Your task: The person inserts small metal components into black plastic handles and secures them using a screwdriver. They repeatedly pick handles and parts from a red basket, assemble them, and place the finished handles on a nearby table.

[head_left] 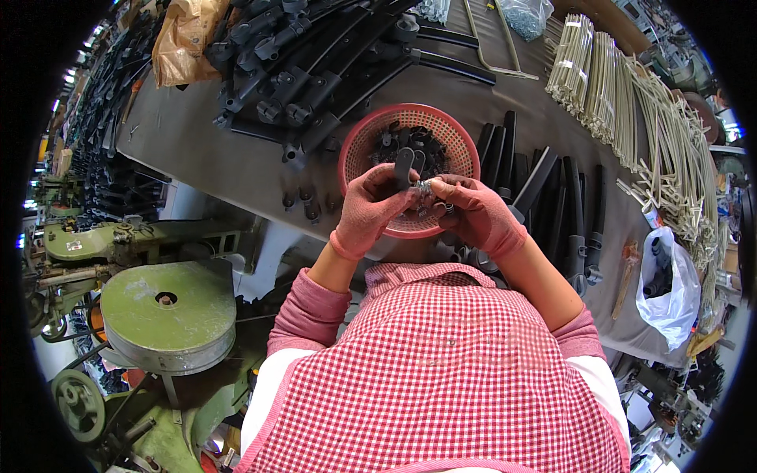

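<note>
Both my hands wear pinkish-red work gloves and meet over a red-rimmed plastic basket (344, 158). My left hand (369, 209) is closed on a flat black round-ended piece (404, 164) that sticks up from its fingers. Its thumb reaches to a small silvery, spring-like metal piece (424, 189). That piece is pinched by my right hand (482, 214), its fingers curled in. The exact contact between the two parts is hidden by the fingertips. Inside the basket lies a heap of small black parts (430, 142).
Black tubes with joint fittings (315, 87) are piled at far left. More black tubes (544, 181) lie right of the basket. Bundled pale metal rods (603, 87) and a white plastic bag (670, 288) are farther right. A green machine (169, 307) stands left.
</note>
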Motion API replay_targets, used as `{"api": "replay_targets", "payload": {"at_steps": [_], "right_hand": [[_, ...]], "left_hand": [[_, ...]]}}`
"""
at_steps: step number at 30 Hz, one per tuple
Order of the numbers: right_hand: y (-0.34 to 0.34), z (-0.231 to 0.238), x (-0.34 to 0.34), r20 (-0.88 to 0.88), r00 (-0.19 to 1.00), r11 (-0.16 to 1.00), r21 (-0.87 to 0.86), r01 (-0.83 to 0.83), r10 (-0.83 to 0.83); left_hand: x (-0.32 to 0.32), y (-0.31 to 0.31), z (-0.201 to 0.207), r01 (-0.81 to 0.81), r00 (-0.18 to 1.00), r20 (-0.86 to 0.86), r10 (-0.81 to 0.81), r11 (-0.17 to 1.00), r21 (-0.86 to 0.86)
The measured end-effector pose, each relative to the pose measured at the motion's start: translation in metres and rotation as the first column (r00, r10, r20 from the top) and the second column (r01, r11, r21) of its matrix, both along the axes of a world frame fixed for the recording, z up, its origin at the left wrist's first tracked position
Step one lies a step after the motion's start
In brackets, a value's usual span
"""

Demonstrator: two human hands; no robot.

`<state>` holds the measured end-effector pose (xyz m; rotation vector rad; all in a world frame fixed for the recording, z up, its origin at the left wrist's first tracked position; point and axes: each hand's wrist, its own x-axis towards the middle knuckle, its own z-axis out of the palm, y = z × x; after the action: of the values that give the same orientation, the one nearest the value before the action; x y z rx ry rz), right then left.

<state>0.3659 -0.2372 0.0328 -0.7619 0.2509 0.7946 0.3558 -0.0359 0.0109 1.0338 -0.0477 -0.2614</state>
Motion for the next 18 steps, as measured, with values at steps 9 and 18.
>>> {"api": "replay_targets", "payload": {"at_steps": [9, 18], "right_hand": [[0.0077, 0.0043, -0.0044, 0.164, 0.95, 0.95, -0.119, 0.288, -0.268], [0.0027, 0.0007, -0.0002, 0.152, 0.962, 0.972, -0.027, 0.234, -0.227]], "left_hand": [[-0.003, -0.0056, -0.0016, -0.13, 0.985, -0.123, 0.123, 0.99, -0.052], [0.0021, -0.0038, -0.0015, -0.167, 0.982, -0.095, 0.162, 0.985, -0.046]]}}
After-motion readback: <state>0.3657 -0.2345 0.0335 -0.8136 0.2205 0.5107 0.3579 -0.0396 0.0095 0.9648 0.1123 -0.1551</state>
